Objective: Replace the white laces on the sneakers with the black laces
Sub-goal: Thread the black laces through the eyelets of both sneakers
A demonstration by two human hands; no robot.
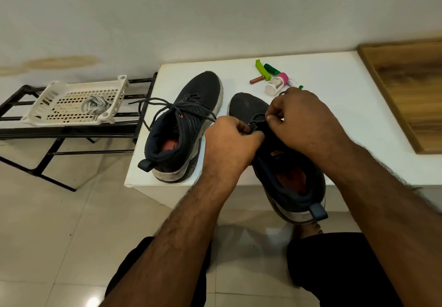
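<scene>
Black lace [257, 117] pinched by both hands over the right sneaker [282, 153].

Left sneaker [184, 124] black-laced on table, right sneaker [282, 158] overhanging edge, seemingly part-laced, white laces [94, 104] in basket

Both forearms reach fwd, left hand [229, 136] & right hand [296, 115] curled in pinch grip, knuckles up.
</scene>
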